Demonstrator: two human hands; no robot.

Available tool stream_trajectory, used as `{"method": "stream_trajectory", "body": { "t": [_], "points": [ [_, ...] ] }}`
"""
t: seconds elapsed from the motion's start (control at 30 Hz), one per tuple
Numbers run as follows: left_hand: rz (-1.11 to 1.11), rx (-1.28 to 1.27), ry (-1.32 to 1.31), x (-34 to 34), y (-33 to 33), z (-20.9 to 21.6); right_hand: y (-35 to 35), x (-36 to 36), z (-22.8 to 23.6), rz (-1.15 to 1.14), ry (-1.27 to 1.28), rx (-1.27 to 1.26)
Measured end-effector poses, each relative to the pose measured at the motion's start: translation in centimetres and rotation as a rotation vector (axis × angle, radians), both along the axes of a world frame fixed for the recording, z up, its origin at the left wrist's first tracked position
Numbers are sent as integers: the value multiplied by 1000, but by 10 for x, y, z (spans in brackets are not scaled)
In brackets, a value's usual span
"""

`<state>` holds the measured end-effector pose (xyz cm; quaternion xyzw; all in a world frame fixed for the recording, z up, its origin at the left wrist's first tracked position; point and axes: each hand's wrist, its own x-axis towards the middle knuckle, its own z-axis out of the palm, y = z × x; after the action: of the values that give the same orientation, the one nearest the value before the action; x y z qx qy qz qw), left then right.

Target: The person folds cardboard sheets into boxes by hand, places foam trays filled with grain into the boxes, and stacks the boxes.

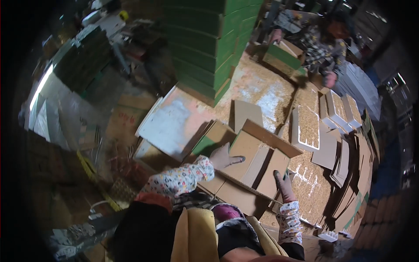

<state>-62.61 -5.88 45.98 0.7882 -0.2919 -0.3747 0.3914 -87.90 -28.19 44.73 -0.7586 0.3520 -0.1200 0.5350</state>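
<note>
A brown cardboard box (246,159) lies in front of me, its top flaps folded inward with a dark gap between them. My left hand (222,157) grips its left side, thumb stretched over the flap. On the right side, my right hand (284,185) holds the box with the thumb up along the edge; its other fingers are mostly hidden. A flat cardboard piece (214,135) with a green patch lies beside my left hand. Behind the box stands another bare cardboard panel (246,114).
A tall stack of green boxes (196,56) rises at the far side of the worktable (168,126). Several white-edged blocks (305,126) and flat cardboard sheets (349,174) lie on the right. Across the table, a co-worker's hand (330,79) is near a green box (281,56).
</note>
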Motion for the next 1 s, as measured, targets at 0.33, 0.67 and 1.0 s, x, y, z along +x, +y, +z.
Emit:
{"method": "stream_trajectory", "body": {
  "t": [0.33,0.67,1.0],
  "points": [
    [-95,-103,-373,58,129,-173,157,195,100,-248,-4,787],
    [54,-16,-208,62,100,-114,165,426,-113,-110,16,203],
    [62,142,-17,23,122,-79,99,-84,-65,-718,415,-44]
  ]
}}
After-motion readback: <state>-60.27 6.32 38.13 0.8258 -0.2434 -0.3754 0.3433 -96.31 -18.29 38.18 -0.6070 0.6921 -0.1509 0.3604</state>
